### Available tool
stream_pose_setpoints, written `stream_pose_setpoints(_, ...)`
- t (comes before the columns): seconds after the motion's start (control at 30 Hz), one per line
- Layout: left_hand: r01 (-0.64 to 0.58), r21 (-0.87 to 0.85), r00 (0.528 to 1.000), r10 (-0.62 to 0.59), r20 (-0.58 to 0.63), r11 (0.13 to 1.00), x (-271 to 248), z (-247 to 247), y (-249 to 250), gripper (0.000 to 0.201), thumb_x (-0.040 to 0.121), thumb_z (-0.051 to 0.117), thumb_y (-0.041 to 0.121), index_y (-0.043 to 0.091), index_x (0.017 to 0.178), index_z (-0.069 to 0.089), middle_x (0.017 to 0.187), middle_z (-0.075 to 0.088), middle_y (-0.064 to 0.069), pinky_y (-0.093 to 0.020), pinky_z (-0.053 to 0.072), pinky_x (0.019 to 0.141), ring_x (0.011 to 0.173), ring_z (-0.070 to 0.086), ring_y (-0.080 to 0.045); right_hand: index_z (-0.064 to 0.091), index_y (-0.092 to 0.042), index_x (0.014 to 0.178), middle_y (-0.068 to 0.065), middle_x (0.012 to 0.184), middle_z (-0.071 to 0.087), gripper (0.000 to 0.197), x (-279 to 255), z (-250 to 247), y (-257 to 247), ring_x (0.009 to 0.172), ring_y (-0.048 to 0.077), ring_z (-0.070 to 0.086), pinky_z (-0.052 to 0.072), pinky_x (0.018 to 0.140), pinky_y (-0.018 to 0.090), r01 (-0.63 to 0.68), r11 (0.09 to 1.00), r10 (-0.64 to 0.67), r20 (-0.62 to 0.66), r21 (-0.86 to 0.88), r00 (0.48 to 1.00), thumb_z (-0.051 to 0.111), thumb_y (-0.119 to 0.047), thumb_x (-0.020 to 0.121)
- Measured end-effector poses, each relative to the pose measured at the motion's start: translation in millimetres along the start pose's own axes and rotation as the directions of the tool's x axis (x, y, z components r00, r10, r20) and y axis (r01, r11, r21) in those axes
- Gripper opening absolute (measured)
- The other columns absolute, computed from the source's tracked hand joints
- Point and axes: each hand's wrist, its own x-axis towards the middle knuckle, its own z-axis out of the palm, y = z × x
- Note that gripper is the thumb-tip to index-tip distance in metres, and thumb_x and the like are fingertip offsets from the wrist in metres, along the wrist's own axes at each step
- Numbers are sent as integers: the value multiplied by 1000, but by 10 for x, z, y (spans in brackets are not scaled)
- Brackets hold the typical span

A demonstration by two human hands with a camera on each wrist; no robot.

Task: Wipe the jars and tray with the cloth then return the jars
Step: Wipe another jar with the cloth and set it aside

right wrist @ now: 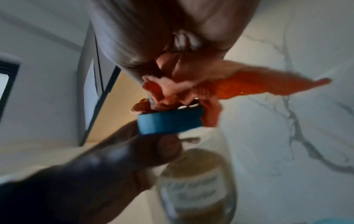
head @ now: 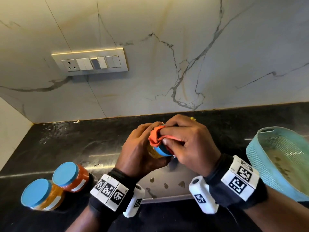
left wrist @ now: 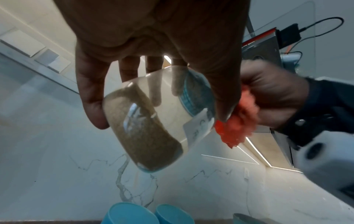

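My left hand (head: pixel 142 148) grips a clear jar (left wrist: pixel 153 121) with a blue lid (head: pixel 163 150) and brownish grains inside, held tilted above the black counter. My right hand (head: pixel 184 141) pinches an orange cloth (head: pixel 155 136) and presses it on the jar's lid (right wrist: pixel 170 122). The cloth (right wrist: pixel 239 87) trails out to one side in the right wrist view. Two more blue-lidded jars stand on the counter at the lower left: one with orange-yellow contents (head: pixel 41 195), one with red contents (head: pixel 71 176). A teal mesh tray (head: pixel 280 158) sits tilted at the right.
The black stone counter (head: pixel 75 144) runs to a marbled wall with a switch panel (head: pixel 90 61). Small dark spots lie on the counter's shiny front strip (head: pixel 167 185). The two standing jars touch each other near the counter's left corner.
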Motion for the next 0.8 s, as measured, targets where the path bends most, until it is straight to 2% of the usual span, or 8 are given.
stream_pose_setpoints(0.07,-13,14,1000,13,0,1000,11,-10,-8,82,69,84,51,17,139,57,134,62,6,-40,54,98,123,58,-14,78,-12,106,2,101,68,21,-18,-6,16,93,15,63,55,82,27,32,999,-32,11,-16,999,69,-16,87)
stream_pose_setpoints(0.17,25,11,1000,-25,9,1000,36,7,24,84,67,89,47,19,140,58,134,63,8,-40,52,98,124,58,-14,78,-12,103,2,98,67,23,34,-59,143,89,18,63,57,79,35,-78,996,75,-90,-34,993,77,-6,81)
stream_pose_setpoints(0.3,10,9,1000,-10,14,1000,47,-7,5,83,71,83,55,16,139,57,134,63,4,-44,54,97,124,59,-17,78,-12,106,1,102,68,22,-34,-30,-15,93,14,63,55,82,25,30,999,-31,34,15,999,69,-16,86)
stream_pose_setpoints(0.43,37,11,999,-37,-15,999,66,-30,36,84,67,84,53,16,139,59,133,64,6,-42,54,98,124,59,-15,79,-14,101,0,98,67,23,25,-97,174,89,18,64,56,80,36,-99,995,99,-85,1,992,75,-7,80)
stream_pose_setpoints(0.53,44,-12,999,-45,-20,999,83,-36,19,84,69,82,54,14,139,58,132,64,4,-42,54,98,124,59,-16,78,-13,103,0,100,68,22,-30,-62,32,92,17,63,53,83,26,11,1000,-11,21,24,1000,75,-9,82)
stream_pose_setpoints(0.6,52,-18,998,-53,-23,998,91,-49,-11,84,70,82,55,14,139,58,132,64,5,-43,54,98,124,59,-16,78,-13,103,1,100,68,23,-41,-66,59,91,18,64,54,82,30,34,999,-35,32,8,999,75,-8,81)
stream_pose_setpoints(0.7,64,0,998,-64,-27,998,92,-56,-17,84,68,86,54,18,139,58,134,63,8,-41,53,99,125,58,-12,79,-13,100,1,97,67,24,11,-125,203,89,19,64,55,78,39,-80,997,79,-57,-12,995,76,-4,78)
stream_pose_setpoints(0.8,77,-4,997,-77,-32,997,94,-69,-6,84,69,82,58,19,139,57,132,63,7,-37,54,98,122,59,-11,78,-13,102,0,100,67,21,-65,-88,66,91,18,63,54,80,34,19,1000,-20,48,16,999,75,-8,82)
